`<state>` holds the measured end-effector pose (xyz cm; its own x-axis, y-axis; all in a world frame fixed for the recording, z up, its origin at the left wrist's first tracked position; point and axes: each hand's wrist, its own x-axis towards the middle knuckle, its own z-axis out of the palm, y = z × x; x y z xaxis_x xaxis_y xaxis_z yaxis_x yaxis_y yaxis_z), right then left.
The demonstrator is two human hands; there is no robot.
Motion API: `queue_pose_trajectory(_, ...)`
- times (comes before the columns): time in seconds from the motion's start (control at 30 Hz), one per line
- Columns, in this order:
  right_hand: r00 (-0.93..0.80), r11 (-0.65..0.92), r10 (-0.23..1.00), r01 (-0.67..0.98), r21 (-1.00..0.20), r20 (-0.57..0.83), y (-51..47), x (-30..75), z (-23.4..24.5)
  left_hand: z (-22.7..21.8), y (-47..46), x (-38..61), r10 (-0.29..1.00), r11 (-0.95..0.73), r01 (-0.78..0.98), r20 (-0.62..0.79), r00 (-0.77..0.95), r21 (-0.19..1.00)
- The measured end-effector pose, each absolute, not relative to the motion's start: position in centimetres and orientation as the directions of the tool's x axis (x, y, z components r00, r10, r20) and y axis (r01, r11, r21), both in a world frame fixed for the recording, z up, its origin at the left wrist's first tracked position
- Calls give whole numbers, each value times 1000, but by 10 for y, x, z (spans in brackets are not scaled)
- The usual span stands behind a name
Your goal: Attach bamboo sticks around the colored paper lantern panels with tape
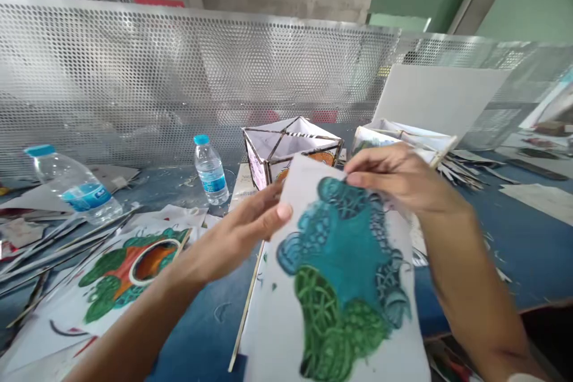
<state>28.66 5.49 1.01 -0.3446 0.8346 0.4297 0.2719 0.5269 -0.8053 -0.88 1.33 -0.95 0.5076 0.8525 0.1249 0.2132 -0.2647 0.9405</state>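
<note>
Over the blue counter [203, 319] is a white sheet of paper painted with blue and green shapes [351, 250]. The right hand [405, 182] pinches its top edge; the left hand [244, 228] is at its left edge, thumb in front, but I can't tell if it grips. The paper looks light and bendy and may tear, so hold the plain edges. Two clear, blue-capped plastic bottles [206, 162] have blue labels [213, 182], with white writing too blurry to read.
</note>
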Motion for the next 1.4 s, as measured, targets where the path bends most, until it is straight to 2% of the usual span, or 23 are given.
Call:
queue_pose_trajectory(0.07, -421, 502, 830, 277, -819, 366, 56, 265, 3, -22, -4, -15, 848, -156, 202, 26, 529, 967)
queue_pose_trajectory(0.13, -440, 476, 839, 310, -823, 319, 56, 254, -7, -38, -19, -32, 883, -68, 211, -40, 468, 975)
queue_pose_trajectory(0.3, -389, 438, 877, 402, -804, 283, 40, 266, -49, -85, -62, -112, 982, 147, 154, -163, 96, 977)
queue_pose_trajectory(0.37, -405, 442, 877, 463, -768, 260, 29, 271, -69, -101, -78, -139, 964, 265, 115, -258, -68, 957)
queue_pose_trajectory(0.47, -484, 480, 850, 544, -688, 210, 21, 267, -95, -115, -93, -157, 908, 386, 74, -365, -206, 920)
queue_pose_trajectory(0.6, -579, 540, 804, 620, -568, 132, 37, 244, -122, -115, -96, -159, 861, 404, -21, -388, -329, 914)
queue_pose_trajectory(0.8, -576, 510, 817, 734, -449, -13, 70, 217, -144, -113, -92, -171, 834, 418, -151, -444, -327, 896)
queue_pose_trajectory(0.93, -593, 487, 803, 707, -512, -56, 78, 218, -141, -115, -90, -185, 805, 422, -177, -457, -379, 889)
queue_pose_trajectory(1.03, -652, 500, 757, 604, -621, -26, 75, 230, -123, -113, -85, -197, 803, 428, -201, -473, -362, 881)
queue_pose_trajectory(1.17, -699, 486, 714, 450, -750, 44, 61, 253, -85, -95, -78, -197, 846, 361, -232, -422, -326, 903)
queue_pose_trajectory(1.3, -703, 501, 699, 347, -793, 134, 41, 273, -50, -67, -67, -178, 902, 295, -344, -379, -208, 891)
queue_pose_trajectory(1.4, -698, 551, 677, 270, -790, 234, 28, 286, -31, -54, -54, -163, 962, 215, -368, -261, -79, 905)
